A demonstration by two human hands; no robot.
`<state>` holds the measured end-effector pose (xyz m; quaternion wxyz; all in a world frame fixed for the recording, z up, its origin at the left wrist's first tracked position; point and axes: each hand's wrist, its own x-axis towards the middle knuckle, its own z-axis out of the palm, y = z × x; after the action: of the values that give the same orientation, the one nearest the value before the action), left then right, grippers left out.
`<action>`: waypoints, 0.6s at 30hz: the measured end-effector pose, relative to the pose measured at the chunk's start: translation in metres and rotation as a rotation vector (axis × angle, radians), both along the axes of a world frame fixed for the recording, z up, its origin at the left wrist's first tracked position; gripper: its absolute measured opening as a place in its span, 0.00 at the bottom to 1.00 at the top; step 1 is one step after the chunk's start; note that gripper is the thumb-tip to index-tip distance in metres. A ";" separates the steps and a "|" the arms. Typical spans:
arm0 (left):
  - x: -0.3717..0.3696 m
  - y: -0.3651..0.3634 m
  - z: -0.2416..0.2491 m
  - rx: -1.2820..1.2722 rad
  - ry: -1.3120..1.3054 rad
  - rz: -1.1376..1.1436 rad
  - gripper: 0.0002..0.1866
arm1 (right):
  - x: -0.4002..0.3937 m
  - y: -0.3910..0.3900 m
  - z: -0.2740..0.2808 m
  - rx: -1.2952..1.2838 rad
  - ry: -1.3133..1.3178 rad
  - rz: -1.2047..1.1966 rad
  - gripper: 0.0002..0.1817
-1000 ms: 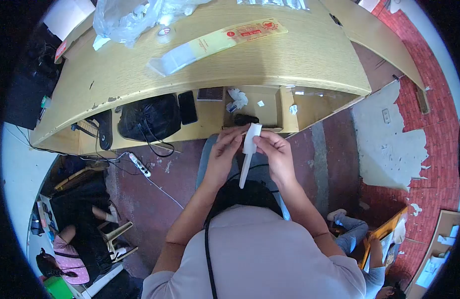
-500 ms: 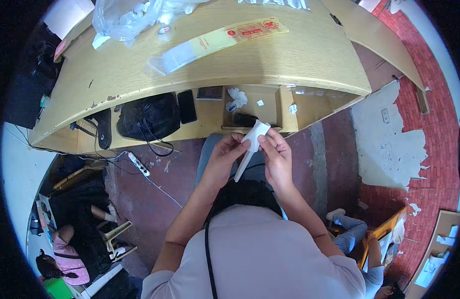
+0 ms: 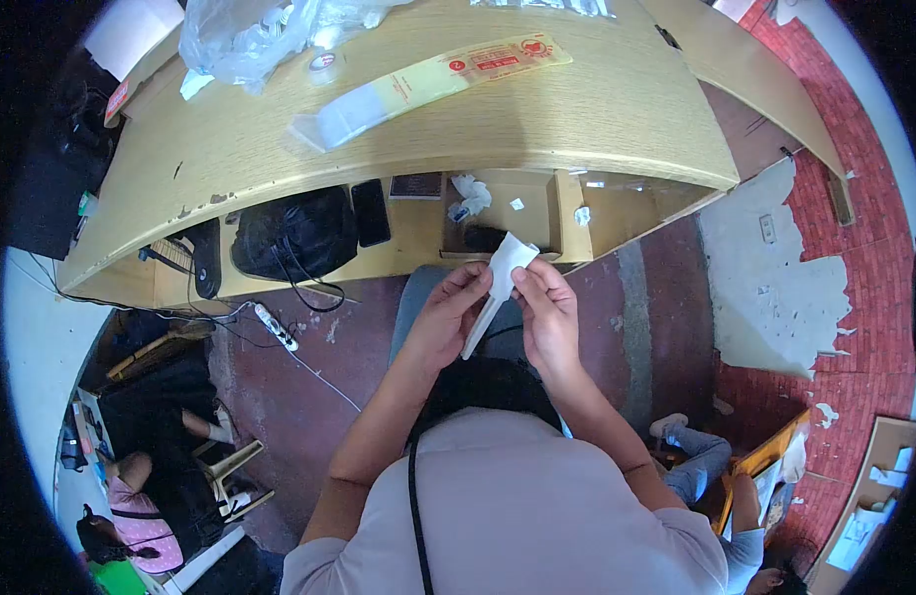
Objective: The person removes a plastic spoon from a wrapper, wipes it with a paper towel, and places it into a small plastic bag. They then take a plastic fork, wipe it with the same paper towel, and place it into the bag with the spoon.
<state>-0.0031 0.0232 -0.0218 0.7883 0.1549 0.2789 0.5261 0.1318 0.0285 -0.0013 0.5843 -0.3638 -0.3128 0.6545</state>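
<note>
A folded white paper piece (image 3: 508,266), with a long narrow strip running down toward my lap, is held up below the desk's edge. My left hand (image 3: 456,302) pinches its left side between thumb and fingers. My right hand (image 3: 547,302) grips the upper right side by thumb and forefinger. Just beyond the hands, an open cardboard box (image 3: 537,203) on the desk's lower shelf holds crumpled white paper (image 3: 471,195) and a dark object (image 3: 485,238).
On the desktop (image 3: 627,109) lie a yellow-and-clear plastic sleeve (image 3: 418,87), a tape roll (image 3: 326,67) and a plastic bag (image 3: 240,40). A black bag (image 3: 294,233) and a phone (image 3: 372,212) sit on the shelf. Seated people (image 3: 146,521) (image 3: 701,461) are at both sides.
The paper has turned slightly and its top shows as a more pointed flap. My left fingers have shifted a little along it, and its lower end has moved slightly left.
</note>
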 end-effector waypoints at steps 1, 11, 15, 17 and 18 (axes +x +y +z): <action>-0.001 0.001 0.000 0.000 0.000 -0.001 0.09 | 0.000 0.000 -0.001 0.000 0.000 -0.001 0.09; -0.001 0.004 0.001 0.067 0.093 -0.024 0.07 | 0.000 -0.001 -0.003 0.017 0.012 0.010 0.10; 0.003 0.002 0.004 0.081 0.169 0.016 0.06 | 0.000 -0.002 -0.005 0.013 0.013 -0.002 0.10; 0.007 0.001 0.004 0.102 0.152 0.073 0.06 | 0.001 -0.002 -0.006 0.005 0.009 -0.007 0.09; 0.008 0.000 0.005 0.124 0.135 0.131 0.06 | 0.001 -0.002 -0.007 -0.004 0.005 -0.010 0.09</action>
<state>0.0053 0.0234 -0.0171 0.7206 0.2196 0.3079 0.5812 0.1328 0.0270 -0.0079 0.5876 -0.3650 -0.3084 0.6529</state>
